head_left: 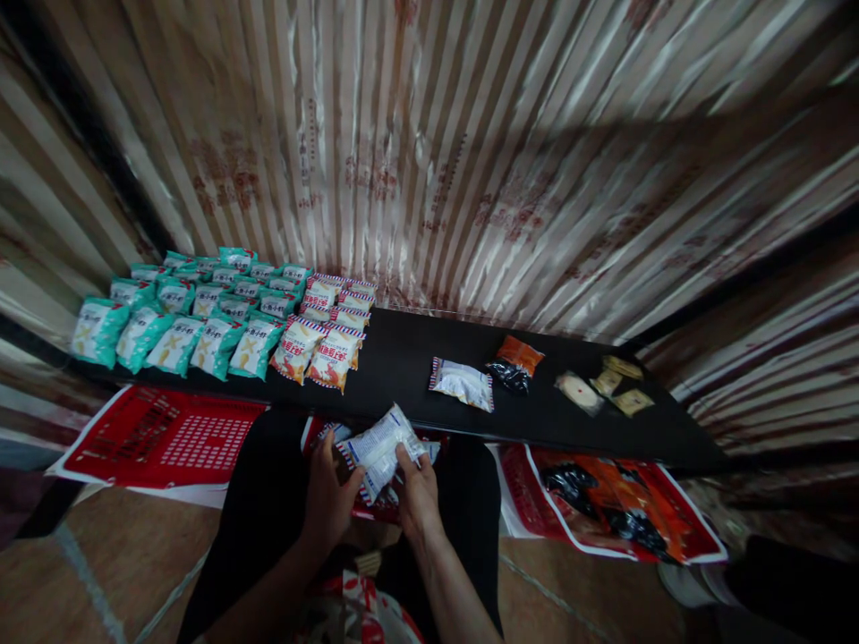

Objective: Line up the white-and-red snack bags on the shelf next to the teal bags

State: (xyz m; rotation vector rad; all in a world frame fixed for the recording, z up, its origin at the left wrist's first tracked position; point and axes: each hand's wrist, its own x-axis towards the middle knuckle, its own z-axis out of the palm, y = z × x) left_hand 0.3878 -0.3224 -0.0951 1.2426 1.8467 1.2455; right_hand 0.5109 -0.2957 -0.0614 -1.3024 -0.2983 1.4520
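Between my knees, my left hand [332, 492] and my right hand [417, 487] hold a white snack bag [382, 443] with its printed back turned up. The left fingers and thumb grip its left end; the right thumb presses on its right side. More bags of the same look lie under it in a red basket, mostly hidden by my hands. Ahead on the black shelf [403, 358], a similar snack bag [462, 383] lies on its own. To the left, several red-and-white snack bags [334, 356] stand in rows beside many teal snack bags [175, 344].
An orange-and-black bag [515, 362], a round white packet [578, 392] and several small gold packets [632, 402] lie on the shelf's right part. Below are a red basket [208, 438] at left and a red basket [557, 528] of orange-and-black bags at right. Striped sheeting [429, 152] hangs behind.
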